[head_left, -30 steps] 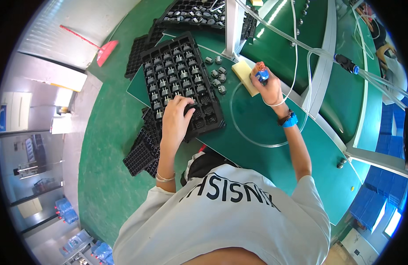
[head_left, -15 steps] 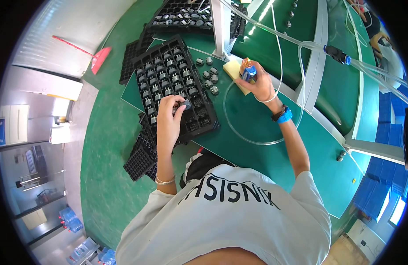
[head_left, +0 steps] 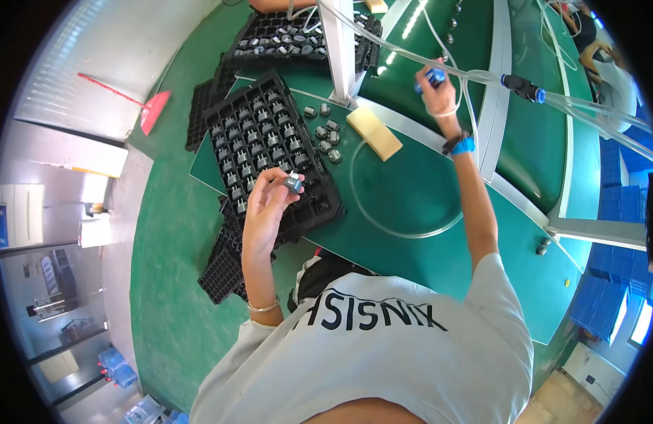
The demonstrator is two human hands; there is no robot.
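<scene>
The left hand (head_left: 270,201) is lifted above the lower end of a black compartment tray (head_left: 270,152), its fingers curled and pinching a small grey-and-black part (head_left: 293,183) between thumb and fingertips. The part sits at about 1 o'clock from the palm, clear of the tray's cells. A thin bangle (head_left: 263,307) circles that forearm near the elbow side.

The right hand (head_left: 437,88) is raised toward 12 o'clock, well apart from the left, clenched around a blue tool tip (head_left: 431,75) joined to a clear hose (head_left: 404,226) that loops over the green table (head_left: 425,191). A blue wristband (head_left: 462,145) sits just below the hand.

The tray holds rows of similar small parts in its pockets. At 2 o'clock from the left hand, a few loose parts (head_left: 325,133) lie on the mat, just beside a yellow sponge block (head_left: 374,133). More black trays (head_left: 224,265) are stacked under and at 7 o'clock from the main tray, and another filled tray (head_left: 291,39) lies at 12 o'clock.
</scene>
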